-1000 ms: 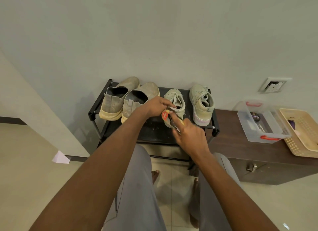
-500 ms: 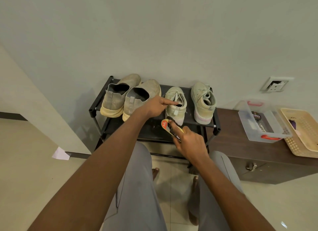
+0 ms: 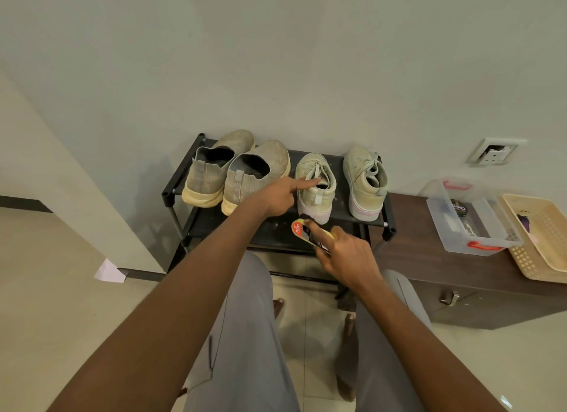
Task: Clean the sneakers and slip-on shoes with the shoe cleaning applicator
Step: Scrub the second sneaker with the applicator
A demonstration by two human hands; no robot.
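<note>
Left hand (image 3: 277, 196): forefinger straight, tip on left sneaker's (image 3: 316, 187) collar, holding nothing | Right hand (image 3: 346, 253): gripping applicator (image 3: 310, 232), below sneaker heel

Bare forearms, no sleeves visible. Left hand (image 3: 277, 196), right hand (image 3: 349, 253): no rings or watch seen. Grey trousers (image 3: 245, 335). Barefoot.

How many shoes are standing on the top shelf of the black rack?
4. Left to right: two grey slip-ons, the left slip-on and the right slip-on, then the sneaker the left hand touches, then the far-right sneaker. Lower shelves are partly hidden.
</note>
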